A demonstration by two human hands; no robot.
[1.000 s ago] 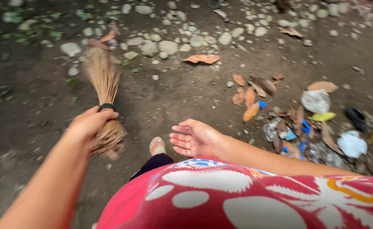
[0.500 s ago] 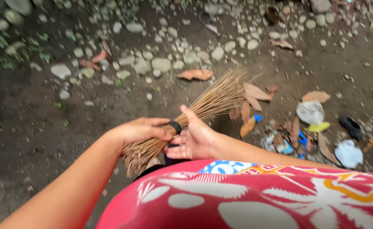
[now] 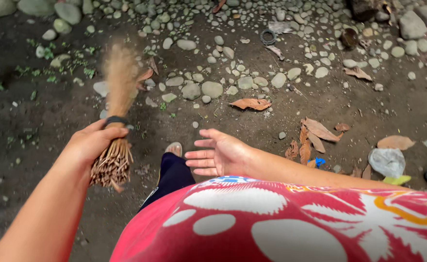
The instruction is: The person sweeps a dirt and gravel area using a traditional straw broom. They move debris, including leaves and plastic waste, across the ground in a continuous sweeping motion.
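Two hands show below you, and only one is busy. Your left hand (image 3: pixel 91 143) is closed around a stick broom (image 3: pixel 115 127), gripping the bundle just below its dark binding band (image 3: pixel 115 119). The cut butt ends of the sticks fan out under your fist, pointing back toward you, while the bristle end points away over the dirt ground (image 3: pixel 39 131) and is blurred, so you cannot tell whether its tips touch the soil. Your right hand (image 3: pixel 218 154) is open and holds nothing, palm turned toward the left, fingers spread and pointing toward the broom; it hangs in the air apart from the sticks.

Between the two hands your foot in a sandal (image 3: pixel 174 148) stands on the ground, with a dark trouser leg (image 3: pixel 171 175) above it. Your red and white patterned shirt (image 3: pixel 281 223) fills the bottom of the view.

Ahead of the broom lies a band of grey pebbles (image 3: pixel 208 89), and one dry brown leaf (image 3: pixel 250 104) rests just past them. To the right of your right forearm sits a cluster of dry leaves (image 3: pixel 315 136), with a scrap of blue wrapper (image 3: pixel 319 161) beside it. Farther right lies a crumpled pale plastic bag (image 3: pixel 387 161) next to a yellow scrap (image 3: pixel 397 180).
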